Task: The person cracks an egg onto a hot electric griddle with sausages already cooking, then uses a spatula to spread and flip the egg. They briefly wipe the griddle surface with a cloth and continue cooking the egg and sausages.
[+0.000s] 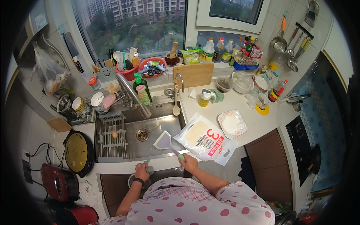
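Note:
My right hand (189, 163) is closed around the green end of a spatula's handle. The spatula (165, 141) is pale purple with a broad flat head, which is over the sink near its front edge. In my left hand (142, 171) is a bunched grey-green cloth (150, 169), held just in front of the counter's front edge. A white plastic food package with printing (201, 137) lies right of the spatula, partly past the counter edge. Beyond my hands is the stainless steel sink (157, 126); an egg (114, 134) rests on the drying rack (108, 146) at its left.
A floral plate (232, 123) and a yellow-based jug (204, 98) stand on the right counter. The metal faucet (135, 97) leans over the sink beside a green soap bottle (142, 90). An electric griddle (78, 153) and a dark red cooker (59, 181) are at left.

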`<action>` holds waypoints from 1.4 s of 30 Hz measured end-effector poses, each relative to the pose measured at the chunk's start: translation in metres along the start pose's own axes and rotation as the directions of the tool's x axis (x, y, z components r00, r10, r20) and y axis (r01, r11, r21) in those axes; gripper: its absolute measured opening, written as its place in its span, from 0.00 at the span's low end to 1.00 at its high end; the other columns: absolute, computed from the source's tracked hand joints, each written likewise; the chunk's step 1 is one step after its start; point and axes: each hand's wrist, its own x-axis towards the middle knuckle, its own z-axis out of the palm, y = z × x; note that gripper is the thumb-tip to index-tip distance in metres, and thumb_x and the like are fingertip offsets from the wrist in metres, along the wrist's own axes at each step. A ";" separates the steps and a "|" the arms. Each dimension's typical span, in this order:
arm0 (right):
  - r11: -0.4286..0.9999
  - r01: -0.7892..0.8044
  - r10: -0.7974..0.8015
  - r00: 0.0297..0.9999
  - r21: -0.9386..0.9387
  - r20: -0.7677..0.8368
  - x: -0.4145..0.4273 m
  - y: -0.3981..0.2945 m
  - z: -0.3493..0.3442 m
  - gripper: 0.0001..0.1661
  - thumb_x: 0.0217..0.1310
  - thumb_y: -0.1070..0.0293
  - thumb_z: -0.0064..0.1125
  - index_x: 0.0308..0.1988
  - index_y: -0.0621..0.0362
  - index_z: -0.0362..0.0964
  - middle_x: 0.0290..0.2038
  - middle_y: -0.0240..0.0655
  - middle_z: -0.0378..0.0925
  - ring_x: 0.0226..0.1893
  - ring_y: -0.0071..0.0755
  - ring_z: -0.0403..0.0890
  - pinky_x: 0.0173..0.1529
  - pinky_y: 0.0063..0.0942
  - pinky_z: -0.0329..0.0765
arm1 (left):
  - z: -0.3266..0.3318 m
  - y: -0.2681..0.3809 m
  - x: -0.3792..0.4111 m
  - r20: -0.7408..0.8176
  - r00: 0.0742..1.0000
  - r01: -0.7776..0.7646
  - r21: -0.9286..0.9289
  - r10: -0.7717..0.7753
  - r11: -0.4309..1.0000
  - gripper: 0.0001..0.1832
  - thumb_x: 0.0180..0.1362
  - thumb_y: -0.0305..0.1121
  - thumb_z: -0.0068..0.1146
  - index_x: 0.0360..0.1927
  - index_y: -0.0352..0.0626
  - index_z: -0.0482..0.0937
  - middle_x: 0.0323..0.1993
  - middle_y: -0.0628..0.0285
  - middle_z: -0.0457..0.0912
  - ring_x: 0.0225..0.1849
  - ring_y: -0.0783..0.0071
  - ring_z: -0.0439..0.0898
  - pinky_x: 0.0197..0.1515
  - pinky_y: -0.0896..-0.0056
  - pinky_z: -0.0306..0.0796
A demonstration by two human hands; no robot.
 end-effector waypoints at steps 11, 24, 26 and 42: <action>1.000 0.006 -0.006 1.000 0.016 -0.005 -0.001 -0.002 -0.002 0.18 0.55 0.50 0.58 0.39 0.50 0.73 0.30 0.41 0.79 0.31 0.50 0.80 0.34 0.44 0.75 | 0.006 -0.009 0.002 -0.023 0.999 -0.033 0.007 0.034 0.999 0.17 0.39 0.21 0.55 0.37 0.46 0.74 0.39 0.49 0.70 0.47 0.44 0.68 0.50 0.52 0.65; 1.000 -0.007 0.007 1.000 0.003 0.013 0.000 0.000 0.000 0.19 0.56 0.49 0.57 0.40 0.50 0.74 0.30 0.41 0.79 0.31 0.51 0.80 0.35 0.44 0.75 | 0.007 -0.009 0.001 -0.017 0.999 -0.031 0.015 0.031 0.999 0.17 0.39 0.21 0.55 0.37 0.46 0.74 0.40 0.49 0.70 0.47 0.45 0.68 0.50 0.52 0.65; 1.000 -0.007 0.007 1.000 -0.002 0.011 0.000 0.000 0.000 0.19 0.56 0.49 0.57 0.40 0.50 0.74 0.30 0.41 0.79 0.31 0.51 0.80 0.35 0.44 0.75 | 0.007 -0.009 0.001 -0.018 0.999 -0.029 0.015 0.030 0.999 0.17 0.39 0.21 0.55 0.37 0.46 0.74 0.40 0.49 0.70 0.48 0.45 0.68 0.50 0.52 0.65; 1.000 -0.013 0.013 1.000 -0.013 0.026 0.000 0.002 0.001 0.19 0.56 0.49 0.56 0.40 0.50 0.73 0.30 0.42 0.79 0.31 0.51 0.79 0.35 0.44 0.74 | 0.009 -0.010 0.001 -0.056 0.998 -0.043 -0.003 0.043 0.999 0.17 0.40 0.18 0.53 0.37 0.45 0.74 0.39 0.50 0.69 0.47 0.44 0.67 0.50 0.51 0.65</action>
